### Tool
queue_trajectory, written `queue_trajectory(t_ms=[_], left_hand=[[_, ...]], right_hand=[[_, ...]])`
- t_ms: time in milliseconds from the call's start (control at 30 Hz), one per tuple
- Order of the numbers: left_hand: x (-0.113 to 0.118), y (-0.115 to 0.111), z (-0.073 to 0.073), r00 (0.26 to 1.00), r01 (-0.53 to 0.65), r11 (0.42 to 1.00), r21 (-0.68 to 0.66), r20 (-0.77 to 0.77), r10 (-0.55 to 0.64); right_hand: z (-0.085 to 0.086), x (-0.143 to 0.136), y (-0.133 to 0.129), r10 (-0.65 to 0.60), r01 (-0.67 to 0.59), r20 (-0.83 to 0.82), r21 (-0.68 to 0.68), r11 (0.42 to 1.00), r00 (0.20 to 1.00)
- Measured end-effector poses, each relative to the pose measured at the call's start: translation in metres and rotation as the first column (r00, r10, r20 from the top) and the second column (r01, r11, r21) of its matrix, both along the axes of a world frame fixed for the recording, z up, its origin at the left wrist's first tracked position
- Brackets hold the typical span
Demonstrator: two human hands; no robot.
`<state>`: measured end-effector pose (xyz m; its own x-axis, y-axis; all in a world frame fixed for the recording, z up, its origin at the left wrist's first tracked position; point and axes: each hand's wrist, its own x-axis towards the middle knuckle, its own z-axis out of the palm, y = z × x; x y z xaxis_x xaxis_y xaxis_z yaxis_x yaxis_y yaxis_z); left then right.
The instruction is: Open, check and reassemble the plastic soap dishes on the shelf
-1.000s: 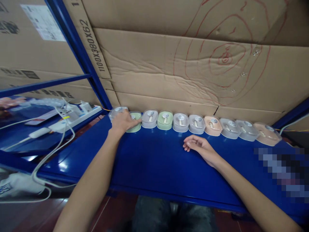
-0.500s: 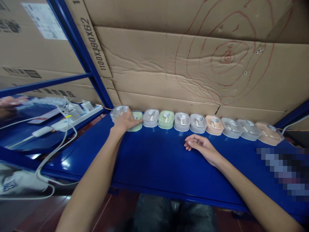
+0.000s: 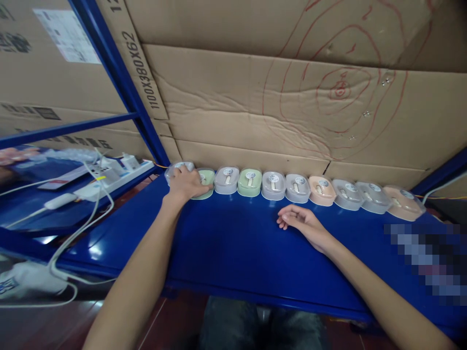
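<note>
Ten boxes [image 3: 273, 187] with clear lids are standing in a row along the back of a blue shelf [image 3: 233, 243]; from the left they are running grey, green, grey, green, grey, grey, peach, grey, grey, peach. The left hand [image 3: 184, 184] is lying over the far-left grey box and part of the green box [image 3: 206, 176] beside it, hiding much of both. Its fingers are spreading apart, thumb well away from them; whether they are pressing, I cannot tell. The right hand [image 3: 301, 218] is staying clear of the row, nearer the viewer, fingers loosely curling and nothing showing in it. Print on the round stickers [image 3: 250, 174] is looking too small to read. Over the shelf's right side, a pixelated patch [image 3: 430, 257] is covering whatever is lying there. At the far left, a pinkish shape [image 3: 12, 155] is blurring and running out of view.

Behind the row, creased cardboard [image 3: 219, 78] is rising like a wall, bearing hand-drawn red rings [image 3: 339, 90] and the print "1100X380X62". Left of a blue post [image 3: 105, 63], a power strip [image 3: 138, 167] is lying among white cables [image 3: 60, 253]. Below, the person's legs [image 3: 229, 321] are showing above dark red tiles [image 3: 171, 321], cut off by the lower edge.
</note>
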<state>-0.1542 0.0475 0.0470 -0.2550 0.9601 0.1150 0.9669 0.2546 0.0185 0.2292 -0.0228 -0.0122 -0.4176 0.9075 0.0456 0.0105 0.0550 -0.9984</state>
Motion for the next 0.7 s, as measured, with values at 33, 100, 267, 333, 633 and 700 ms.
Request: queue_trajectory(t_ms=[33, 100, 267, 333, 633, 700], left_hand=[[0.000, 0.000, -0.001, 1.000, 0.006, 1.000, -0.010, -0.030, -0.006], [-0.002, 0.003, -0.004, 0.998, 0.025, 1.000, -0.019, -0.056, -0.026], [-0.010, 0.015, -0.014, 0.989, 0.125, 0.991, 0.040, -0.085, -0.122], [-0.012, 0.017, -0.015, 0.986, 0.154, 0.987, 0.056, -0.066, -0.150], [-0.014, 0.021, -0.016, 0.976, 0.157, 0.967, 0.200, 0.116, -0.182], [-0.019, 0.023, -0.016, 0.971, 0.132, 0.957, 0.259, 0.160, -0.177]], right_hand=[[0.000, 0.000, 0.000, 0.002, -0.002, 0.000, 0.001, 1.000, 1.000], [0.000, 0.000, 0.000, 0.002, -0.002, -0.002, 0.002, 1.000, 1.000], [0.000, 0.000, 0.000, -0.003, 0.003, 0.000, -0.007, 1.000, 1.000], [0.000, -0.001, 0.000, 0.000, 0.000, -0.001, -0.007, 1.000, 1.000], [0.000, 0.000, 0.000, 0.004, -0.004, 0.003, -0.008, 1.000, 1.000], [0.000, 0.000, 0.000, 0.004, -0.004, 0.004, -0.006, 1.000, 1.000]])
